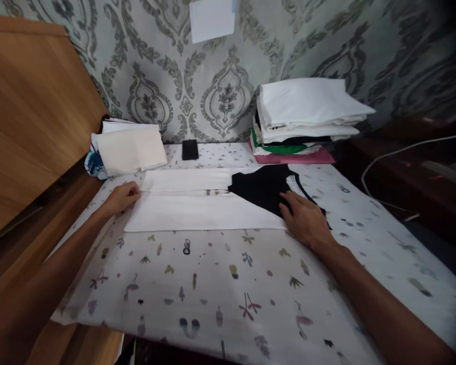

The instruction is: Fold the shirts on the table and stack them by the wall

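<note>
A white shirt (197, 212) with a black upper part (256, 187) lies flat on the patterned sheet, its long sides folded inward toward a middle line. At its left end, my left hand (123, 197) is closed, thumb and fingertips pinching the hem. My right hand (306, 218) rests on the black part near the neck, fingers stretched out over the fabric. A pale label patch (294, 185) shows inside the collar beside my right fingers.
Folded clothes (307, 109) are stacked at the back right. A smaller cream pile (133, 147) sits back left, near a wooden panel (34, 111). Between them lies a black phone-like object (190, 150). A white cable (380, 159) hangs at the right.
</note>
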A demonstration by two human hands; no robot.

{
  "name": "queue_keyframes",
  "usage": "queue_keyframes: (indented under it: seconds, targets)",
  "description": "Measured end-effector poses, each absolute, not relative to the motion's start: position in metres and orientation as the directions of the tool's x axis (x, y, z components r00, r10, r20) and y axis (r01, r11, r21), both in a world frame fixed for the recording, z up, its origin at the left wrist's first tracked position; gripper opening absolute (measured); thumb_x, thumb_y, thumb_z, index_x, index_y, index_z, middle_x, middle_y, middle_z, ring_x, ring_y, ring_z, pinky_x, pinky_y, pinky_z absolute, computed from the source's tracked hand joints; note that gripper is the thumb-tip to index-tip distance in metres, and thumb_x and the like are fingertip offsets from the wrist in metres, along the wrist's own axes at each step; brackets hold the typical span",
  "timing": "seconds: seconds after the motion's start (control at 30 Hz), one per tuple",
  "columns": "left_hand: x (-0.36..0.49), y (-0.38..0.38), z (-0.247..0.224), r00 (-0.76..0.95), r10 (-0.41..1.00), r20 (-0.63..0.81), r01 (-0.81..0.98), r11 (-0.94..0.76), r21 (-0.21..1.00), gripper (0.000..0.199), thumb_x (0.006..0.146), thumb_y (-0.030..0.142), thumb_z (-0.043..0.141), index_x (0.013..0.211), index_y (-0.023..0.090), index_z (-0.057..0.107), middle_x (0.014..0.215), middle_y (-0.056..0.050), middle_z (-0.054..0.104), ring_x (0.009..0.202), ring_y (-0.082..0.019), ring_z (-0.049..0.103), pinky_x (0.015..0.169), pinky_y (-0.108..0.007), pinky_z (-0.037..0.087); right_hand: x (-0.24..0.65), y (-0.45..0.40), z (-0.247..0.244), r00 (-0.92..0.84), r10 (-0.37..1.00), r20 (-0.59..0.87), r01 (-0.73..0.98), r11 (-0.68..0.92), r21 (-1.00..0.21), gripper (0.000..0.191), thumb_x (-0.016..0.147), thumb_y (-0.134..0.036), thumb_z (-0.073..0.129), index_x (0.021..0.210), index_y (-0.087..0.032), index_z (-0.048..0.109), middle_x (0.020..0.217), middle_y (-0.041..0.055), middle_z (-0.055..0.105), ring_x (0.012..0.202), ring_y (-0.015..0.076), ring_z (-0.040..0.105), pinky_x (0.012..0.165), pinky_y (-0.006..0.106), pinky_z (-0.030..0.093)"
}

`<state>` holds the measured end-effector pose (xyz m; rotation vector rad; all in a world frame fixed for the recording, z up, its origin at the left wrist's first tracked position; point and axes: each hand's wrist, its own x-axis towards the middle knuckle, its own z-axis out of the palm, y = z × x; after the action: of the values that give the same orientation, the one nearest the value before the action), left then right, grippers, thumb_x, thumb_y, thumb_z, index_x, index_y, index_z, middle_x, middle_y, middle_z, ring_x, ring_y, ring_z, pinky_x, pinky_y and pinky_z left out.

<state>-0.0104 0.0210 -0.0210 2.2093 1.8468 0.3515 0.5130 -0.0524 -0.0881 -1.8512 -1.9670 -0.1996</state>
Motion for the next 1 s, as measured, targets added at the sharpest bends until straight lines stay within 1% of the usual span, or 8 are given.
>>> queue_keyframes:
  seconds: [0.1,0.2,0.3,0.43,0.6,0.8,0.9,1.0]
  targets:
    - [-0.013,0.023,-0.023,0.206,0.971,0.123,0.937,-0.232,0.263,0.027,0.078,0.042,0.048,0.090,0.021,0.060,0.085,-0.004,0.065,0.080,-0.022,0.059,0.071,-0.032,0.044,0.510,-0.054,-0.082,-0.044,0.912,0.407,0.982,0.115,-0.152,0.043,0.093,-0.030,0.039,0.120,-0.009,0.065,0.127,0.0207,0.064,0.119,0.0336,0.060,0.099,0.050,0.048]
    - [-0.010,0.027,-0.020,0.352,0.922,0.164,0.933,-0.360,0.024,0.029,0.084,0.033,0.046,0.103,0.019,0.063,0.105,-0.011,0.067,0.099,-0.028,0.060,0.084,-0.038,0.045,0.494,-0.046,-0.070,-0.104,0.886,0.453,0.978,0.174,-0.115,0.039,0.093,-0.029,0.043,0.117,-0.013,0.067,0.127,0.0187,0.064,0.121,0.0339,0.059,0.100,0.052,0.046]
    - [-0.002,0.031,-0.015,0.457,0.887,0.071,0.873,-0.432,-0.226,0.028,0.090,0.023,0.039,0.097,0.017,0.065,0.100,-0.015,0.069,0.100,-0.031,0.061,0.085,-0.042,0.044,0.461,-0.025,-0.055,-0.279,0.861,0.426,0.931,0.351,-0.101,0.036,0.093,-0.028,0.045,0.118,-0.015,0.067,0.129,0.0162,0.064,0.125,0.0309,0.057,0.104,0.049,0.044]
    - [0.001,0.028,-0.014,0.479,0.876,0.055,0.834,-0.434,-0.341,0.027,0.091,0.015,0.038,0.090,0.017,0.065,0.092,-0.014,0.070,0.094,-0.030,0.063,0.081,-0.042,0.043,0.414,0.009,-0.043,-0.448,0.838,0.311,0.860,0.499,-0.106,0.038,0.093,-0.027,0.046,0.123,-0.012,0.065,0.137,0.0187,0.058,0.131,0.0311,0.052,0.107,0.048,0.041]
    - [-0.008,0.019,-0.017,0.439,0.896,0.070,0.875,-0.409,-0.258,0.029,0.091,0.017,0.039,0.097,0.018,0.067,0.098,-0.012,0.072,0.096,-0.030,0.065,0.082,-0.041,0.045,0.380,0.029,-0.044,-0.467,0.855,0.225,0.851,0.504,-0.148,0.038,0.095,-0.025,0.045,0.126,-0.011,0.062,0.140,0.0211,0.054,0.135,0.0320,0.047,0.109,0.052,0.038]
    - [0.001,0.044,-0.016,0.355,0.907,0.227,0.928,-0.371,0.030,0.038,0.091,0.021,0.036,0.115,0.018,0.067,0.118,-0.011,0.070,0.112,-0.027,0.062,0.098,-0.042,0.046,0.314,0.040,-0.037,-0.524,0.843,0.122,0.808,0.538,-0.242,0.038,0.099,-0.026,0.043,0.130,-0.010,0.058,0.150,0.0207,0.045,0.143,0.0300,0.035,0.116,0.050,0.028]
    - [0.016,0.068,-0.027,0.361,0.915,0.181,0.896,-0.394,0.206,0.048,0.096,0.030,0.027,0.130,0.015,0.058,0.134,-0.011,0.063,0.123,-0.025,0.057,0.107,-0.040,0.042,0.272,0.040,-0.034,-0.616,0.782,0.092,0.736,0.613,-0.286,0.036,0.101,-0.025,0.041,0.130,-0.012,0.057,0.152,0.0190,0.041,0.145,0.0305,0.032,0.115,0.052,0.027]
    - [0.021,0.081,-0.046,0.387,0.918,0.089,0.885,-0.397,0.244,0.057,0.097,0.039,0.025,0.141,0.012,0.048,0.150,-0.013,0.049,0.138,-0.025,0.044,0.115,-0.041,0.034,0.251,0.033,-0.037,-0.675,0.731,0.105,0.663,0.662,-0.349,0.034,0.101,-0.022,0.038,0.127,-0.013,0.058,0.147,0.0175,0.048,0.143,0.0276,0.036,0.115,0.050,0.027]
